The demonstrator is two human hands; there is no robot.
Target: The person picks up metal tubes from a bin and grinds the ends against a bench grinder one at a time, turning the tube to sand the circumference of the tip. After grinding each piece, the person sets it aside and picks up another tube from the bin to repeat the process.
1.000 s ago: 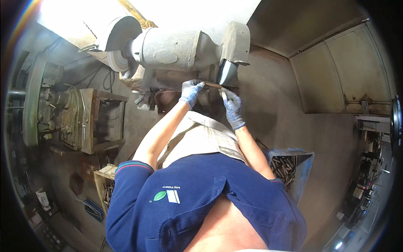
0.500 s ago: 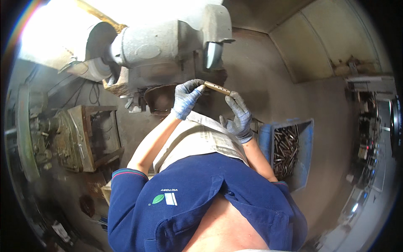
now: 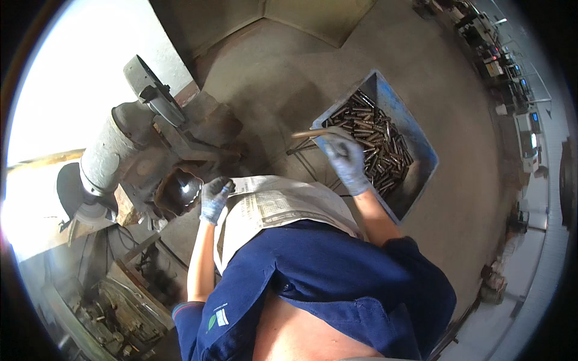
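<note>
My right hand (image 3: 348, 161), in a grey and blue work glove, is closed on one end of a slim brownish metal tube (image 3: 309, 133). The tube points left from the fingers, over the near-left edge of a blue plastic crate (image 3: 416, 123). Many similar dark metal tubes (image 3: 376, 141) lie in a jumbled heap inside that crate. My left hand (image 3: 215, 197), gloved alike, is curled into a loose fist beside the newspaper (image 3: 274, 201) over my lap. Nothing shows sticking out of its fingers.
A bench grinder (image 3: 114, 150) with guarded wheels stands at the left, and a dark bowl-like container (image 3: 179, 191) sits below it. A rusty metal machine frame (image 3: 135, 295) is at the lower left. Further equipment (image 3: 481, 48) lines the far right.
My view has turned right, toward the crate. The tube was held up between both hands; my left hand has let go and drawn back, and my right hand has carried it to the crate.
</note>
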